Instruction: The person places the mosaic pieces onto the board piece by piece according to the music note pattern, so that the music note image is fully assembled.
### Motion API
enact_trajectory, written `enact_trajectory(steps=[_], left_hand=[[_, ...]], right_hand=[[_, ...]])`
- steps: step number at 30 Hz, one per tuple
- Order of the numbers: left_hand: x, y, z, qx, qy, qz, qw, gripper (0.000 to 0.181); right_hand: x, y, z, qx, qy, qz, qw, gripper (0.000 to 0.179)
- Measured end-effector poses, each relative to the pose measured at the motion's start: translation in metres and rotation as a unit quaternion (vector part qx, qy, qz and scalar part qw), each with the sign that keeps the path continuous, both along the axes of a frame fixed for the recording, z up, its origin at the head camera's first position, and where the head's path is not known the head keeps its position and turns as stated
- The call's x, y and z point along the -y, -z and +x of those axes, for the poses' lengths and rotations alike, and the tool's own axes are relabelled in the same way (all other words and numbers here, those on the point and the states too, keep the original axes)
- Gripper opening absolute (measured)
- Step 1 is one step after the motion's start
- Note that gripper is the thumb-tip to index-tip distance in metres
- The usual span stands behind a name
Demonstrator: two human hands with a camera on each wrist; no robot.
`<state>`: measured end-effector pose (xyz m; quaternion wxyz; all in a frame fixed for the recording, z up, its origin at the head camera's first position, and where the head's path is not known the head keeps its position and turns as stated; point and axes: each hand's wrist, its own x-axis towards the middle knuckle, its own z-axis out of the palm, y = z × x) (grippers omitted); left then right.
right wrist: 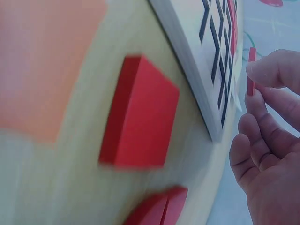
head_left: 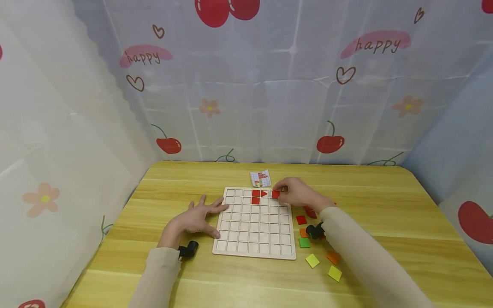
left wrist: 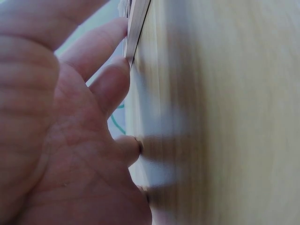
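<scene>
A pale wooden grid board (head_left: 248, 235) lies on the table, with red square tiles (head_left: 256, 200) and a red triangle tile (head_left: 263, 193) set in its far rows. Between thumb and fingers my right hand (head_left: 296, 191) pinches another red square tile (head_left: 275, 194), over the board's far right corner. In the right wrist view that red tile (right wrist: 251, 70) is held edge-on. My left hand (head_left: 196, 218) is spread at the board's left side, its fingertips at the rim. The left wrist view shows the left fingers (left wrist: 110, 84) against the board's edge (left wrist: 137, 30).
A small printed pattern card (head_left: 260, 178) lies behind the board. Right of the board are a loose red square (head_left: 301, 220), a green tile (head_left: 304, 243), yellow tiles (head_left: 312, 260), orange tiles (head_left: 333, 257) and red rounded pieces (head_left: 310, 212), some partly behind the right forearm.
</scene>
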<state>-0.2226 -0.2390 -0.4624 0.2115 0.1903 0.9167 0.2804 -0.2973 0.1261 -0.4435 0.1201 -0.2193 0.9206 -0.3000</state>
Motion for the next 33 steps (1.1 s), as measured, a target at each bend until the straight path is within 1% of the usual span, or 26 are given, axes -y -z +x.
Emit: enact_trajectory(steps=[8, 11, 18, 25, 33], left_hand=[[0.000, 0.001, 0.000, 0.001, 0.002, 0.001, 1.0000, 0.094], [0.000, 0.002, -0.001, 0.000, 0.000, 0.001, 1.0000, 0.094], [0.000, 0.003, -0.001, -0.001, 0.000, 0.003, 1.0000, 0.094], [0.001, 0.004, -0.001, -0.003, 0.002, -0.003, 1.0000, 0.094], [0.001, 0.002, -0.002, 0.004, -0.002, 0.001, 1.0000, 0.093]], right_hand=[[0.017, 0.002, 0.003, -0.002, -0.031, -0.008, 0.9995, 0.027], [0.021, 0.004, 0.004, 0.001, -0.036, -0.006, 0.9993, 0.027], [0.027, 0.009, 0.006, 0.007, -0.029, 0.011, 0.9995, 0.026], [0.029, 0.008, 0.009, -0.008, -0.032, 0.015, 0.9993, 0.026], [0.028, 0.011, 0.010, -0.026, -0.041, 0.008, 0.9988, 0.020]])
